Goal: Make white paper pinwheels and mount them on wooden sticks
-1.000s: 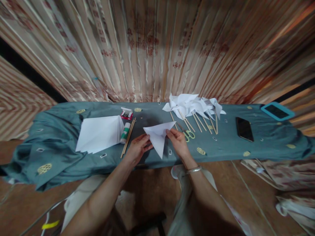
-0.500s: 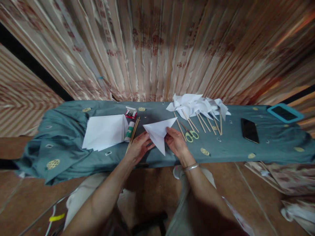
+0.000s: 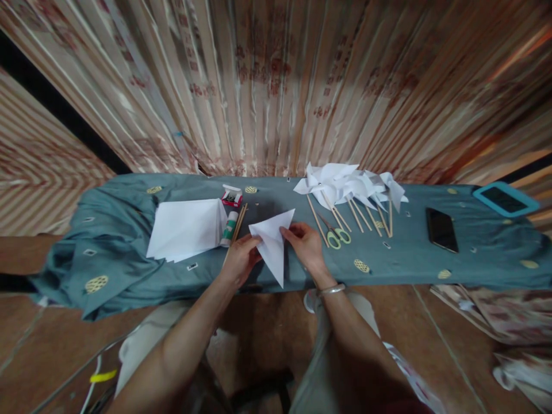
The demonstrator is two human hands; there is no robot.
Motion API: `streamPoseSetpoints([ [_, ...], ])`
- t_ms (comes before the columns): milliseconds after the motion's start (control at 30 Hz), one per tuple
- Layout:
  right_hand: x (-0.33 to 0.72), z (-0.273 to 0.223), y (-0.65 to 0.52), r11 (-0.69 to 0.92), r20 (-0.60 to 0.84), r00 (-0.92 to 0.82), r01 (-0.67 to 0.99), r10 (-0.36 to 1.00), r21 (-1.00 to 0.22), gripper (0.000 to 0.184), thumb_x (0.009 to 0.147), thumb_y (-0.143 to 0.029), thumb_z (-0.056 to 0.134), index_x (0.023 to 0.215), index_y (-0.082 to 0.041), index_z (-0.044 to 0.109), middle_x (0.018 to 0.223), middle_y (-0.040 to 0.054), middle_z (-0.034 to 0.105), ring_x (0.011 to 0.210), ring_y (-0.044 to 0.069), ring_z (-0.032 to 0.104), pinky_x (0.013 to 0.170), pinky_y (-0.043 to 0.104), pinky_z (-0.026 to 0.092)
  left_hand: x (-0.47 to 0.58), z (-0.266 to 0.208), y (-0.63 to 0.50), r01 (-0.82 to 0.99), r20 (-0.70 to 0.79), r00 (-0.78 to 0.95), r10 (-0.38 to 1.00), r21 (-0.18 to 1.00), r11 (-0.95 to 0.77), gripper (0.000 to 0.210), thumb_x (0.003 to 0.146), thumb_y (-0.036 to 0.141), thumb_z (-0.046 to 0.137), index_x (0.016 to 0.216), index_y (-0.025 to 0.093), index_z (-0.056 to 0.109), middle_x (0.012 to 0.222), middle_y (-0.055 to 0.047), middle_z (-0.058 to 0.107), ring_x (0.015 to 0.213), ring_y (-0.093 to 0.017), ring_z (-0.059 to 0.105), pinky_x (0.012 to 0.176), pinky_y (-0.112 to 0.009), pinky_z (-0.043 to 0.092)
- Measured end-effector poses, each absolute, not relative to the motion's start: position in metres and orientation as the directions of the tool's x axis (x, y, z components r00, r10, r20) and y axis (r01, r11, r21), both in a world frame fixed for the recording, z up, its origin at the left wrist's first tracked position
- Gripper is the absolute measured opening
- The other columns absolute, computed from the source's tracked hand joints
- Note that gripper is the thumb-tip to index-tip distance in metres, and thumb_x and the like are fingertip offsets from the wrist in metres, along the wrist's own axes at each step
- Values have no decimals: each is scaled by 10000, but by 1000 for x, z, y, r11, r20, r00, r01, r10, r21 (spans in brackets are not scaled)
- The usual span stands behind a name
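Observation:
A folded sheet of white paper (image 3: 272, 244), roughly triangular with one corner pointing down toward me, is held over the front of the table. My left hand (image 3: 241, 259) grips its left edge, thumb on top and the other fingers partly hidden. On the right edge, my right hand (image 3: 305, 247) pinches the paper between thumb and fingertips. Just left of my left hand lie several thin wooden sticks (image 3: 240, 223) and a green and white glue stick (image 3: 229, 229). Scissors with light green handles (image 3: 338, 237) rest to the right of my right hand.
A stack of white paper (image 3: 185, 230) lies at left, near a small red open box (image 3: 232, 196). White paper pinwheels (image 3: 349, 184) on sticks are piled at the back right. Further right are a black phone (image 3: 442, 230) and a blue-framed tablet (image 3: 505, 199). A striped curtain (image 3: 267, 115) hangs behind.
The folded paper has turned, its lower corner swinging down and slightly left. My right hand has shifted a little left along with it, while my left hand stays on the left edge.

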State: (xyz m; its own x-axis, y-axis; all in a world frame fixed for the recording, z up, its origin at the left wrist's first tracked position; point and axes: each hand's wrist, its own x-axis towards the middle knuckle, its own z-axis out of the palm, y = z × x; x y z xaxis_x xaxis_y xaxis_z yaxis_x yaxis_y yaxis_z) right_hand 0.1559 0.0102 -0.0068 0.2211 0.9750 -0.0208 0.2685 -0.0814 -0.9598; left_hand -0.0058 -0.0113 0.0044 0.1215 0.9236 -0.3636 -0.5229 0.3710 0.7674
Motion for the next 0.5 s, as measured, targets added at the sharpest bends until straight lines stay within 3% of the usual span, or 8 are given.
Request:
streamPoseSetpoints([
  [100,159,3,5,-34,104,178,636,978,-771,327,768,-518,673,634,-222,636,644,25,689,593,171,594,569,282,366,-4,3,-12,-458,-361,28,932,824,334,313,552,357,835,758,144,733,690,-43,736,661,-205,675,687,-320,534],
  [167,160,6,2,-11,122,131,722,984,-692,327,808,-484,646,610,-225,629,628,27,685,576,168,591,559,279,347,-4,0,-11,-398,-324,-3,946,868,296,329,550,393,850,744,149,746,673,-37,732,632,-190,655,666,-304,519],
  [233,159,6,1,5,124,111,726,986,-687,334,816,-461,643,582,-224,619,602,23,673,561,162,586,553,274,348,-5,-4,-9,-309,-257,-23,966,921,238,307,561,414,847,696,158,747,633,-15,713,595,-172,623,618,-278,490],
  [300,157,4,1,16,90,90,612,992,-791,346,814,-475,641,579,-222,622,582,15,661,549,157,590,543,265,368,-6,-6,-8,-209,-190,-35,981,962,179,267,585,410,833,640,167,737,583,11,682,548,-153,579,565,-257,452],
  [400,153,0,1,-12,-18,-24,229,1000,-973,367,795,-563,627,669,-221,675,640,12,685,589,163,632,533,255,424,-8,-5,-6,-106,-101,-34,994,990,97,190,643,366,793,666,181,756,588,22,679,553,-153,565,553,-246,434],
  [500,147,0,-1,12,1,-170,65,985,-998,320,748,-540,692,822,-231,730,793,12,731,724,173,668,650,270,493,-8,-1,-5,-32,-7,-47,999,999,6,129,685,303,760,763,204,789,708,3,735,672,-186,625,641,-254,471],
])
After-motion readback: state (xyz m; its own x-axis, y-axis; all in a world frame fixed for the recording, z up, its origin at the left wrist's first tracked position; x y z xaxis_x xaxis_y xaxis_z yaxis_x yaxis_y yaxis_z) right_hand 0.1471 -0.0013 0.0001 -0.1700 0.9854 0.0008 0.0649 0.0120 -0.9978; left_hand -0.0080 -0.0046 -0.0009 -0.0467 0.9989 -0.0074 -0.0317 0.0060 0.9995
